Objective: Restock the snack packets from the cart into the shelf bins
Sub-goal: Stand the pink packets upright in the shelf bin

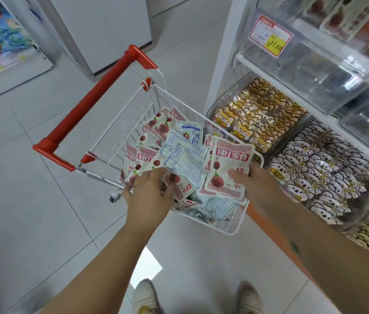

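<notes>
A small white wire cart (pixel 235 227) with a red handle (pixel 92 105) stands on the floor in front of me, filled with pink-and-white and blue-and-white snack packets (pixel 185 159). My left hand (pixel 149 196) reaches into the cart's near left side and grips a bunch of pink packets (pixel 180 185). My right hand (pixel 256 184) holds a pink packet (pixel 226 171) upright above the cart's near right corner, thumb on its front. Clear shelf bins (pixel 315 71) stand to the right; the upper one looks nearly bare.
Lower bins on the right hold yellow packets (pixel 256 114) and purple-white packets (pixel 322 168). A price tag (pixel 269 35) hangs on the upper bin. A white freezer cabinet (pixel 102 30) stands behind the cart. Tiled floor spreads to the left; my shoes show at the bottom.
</notes>
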The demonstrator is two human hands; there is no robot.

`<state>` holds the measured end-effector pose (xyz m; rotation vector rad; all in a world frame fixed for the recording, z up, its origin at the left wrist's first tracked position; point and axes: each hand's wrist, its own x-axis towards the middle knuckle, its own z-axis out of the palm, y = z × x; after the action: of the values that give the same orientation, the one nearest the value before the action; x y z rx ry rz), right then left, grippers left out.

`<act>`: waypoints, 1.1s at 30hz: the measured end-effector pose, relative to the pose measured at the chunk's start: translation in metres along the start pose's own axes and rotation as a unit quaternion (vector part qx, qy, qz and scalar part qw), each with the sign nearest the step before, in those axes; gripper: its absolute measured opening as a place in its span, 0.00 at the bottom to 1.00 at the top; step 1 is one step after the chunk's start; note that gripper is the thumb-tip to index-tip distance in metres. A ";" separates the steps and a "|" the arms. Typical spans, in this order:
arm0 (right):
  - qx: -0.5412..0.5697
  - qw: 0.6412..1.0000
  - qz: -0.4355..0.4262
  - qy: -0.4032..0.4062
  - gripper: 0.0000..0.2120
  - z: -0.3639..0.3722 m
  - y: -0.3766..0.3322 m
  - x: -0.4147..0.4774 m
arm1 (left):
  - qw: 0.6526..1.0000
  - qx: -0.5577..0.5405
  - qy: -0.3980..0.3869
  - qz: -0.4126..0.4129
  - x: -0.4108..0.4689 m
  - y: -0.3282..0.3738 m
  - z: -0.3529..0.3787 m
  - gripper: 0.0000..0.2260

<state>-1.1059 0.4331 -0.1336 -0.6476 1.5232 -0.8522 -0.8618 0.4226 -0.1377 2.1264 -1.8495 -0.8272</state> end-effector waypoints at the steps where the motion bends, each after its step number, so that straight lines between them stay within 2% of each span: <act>1: 0.013 1.000 0.001 -0.013 0.10 0.002 0.002 -0.005 | 1.000 0.008 -0.011 -0.019 0.005 0.003 0.001 0.19; 4: 0.020 1.000 -0.007 -0.023 0.11 0.007 0.007 -0.013 | 0.992 0.043 -0.069 -0.093 0.022 0.009 0.010 0.23; 9: 0.044 0.999 -0.005 0.008 0.12 0.003 0.014 -0.015 | 0.992 0.050 -0.051 -0.107 0.033 0.018 0.030 0.21; 12: 0.065 0.998 0.000 0.026 0.12 -0.004 0.019 -0.014 | 0.992 0.003 -0.048 -0.121 0.039 0.017 0.035 0.19; 16: 0.079 0.996 0.016 0.035 0.11 -0.010 0.020 -0.019 | 0.987 -0.031 -0.076 -0.140 0.042 0.011 0.024 0.07; 21: 0.134 0.989 0.062 0.023 0.12 -0.004 0.012 -0.032 | 0.983 -0.113 -0.069 -0.124 0.019 0.002 -0.034 0.07; 24: 0.170 0.982 0.085 -0.006 0.14 0.011 -0.003 -0.045 | 0.974 -0.195 -0.031 -0.110 -0.002 0.002 -0.069 0.03; 26: 0.205 0.973 0.097 -0.038 0.15 0.022 -0.012 -0.055 | 0.942 -0.316 -0.036 -0.110 -0.014 0.008 -0.077 0.04; 29: 0.263 0.954 0.106 -0.095 0.20 0.035 -0.018 -0.069 | 0.860 -0.490 -0.085 -0.115 -0.032 0.027 -0.067 0.02; 31: 0.303 0.940 0.095 -0.124 0.24 0.037 -0.021 -0.077 | 0.819 -0.548 -0.127 -0.114 -0.043 0.041 -0.054 0.07; 33: 0.322 0.935 0.073 -0.128 0.30 0.031 -0.026 -0.084 | 0.795 -0.575 -0.154 -0.112 -0.051 0.055 -0.042 0.08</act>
<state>-1.0662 0.4812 -0.0648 -0.1477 0.9578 -1.0352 -0.8890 0.4522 -0.0617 1.3896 -0.6993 -1.8118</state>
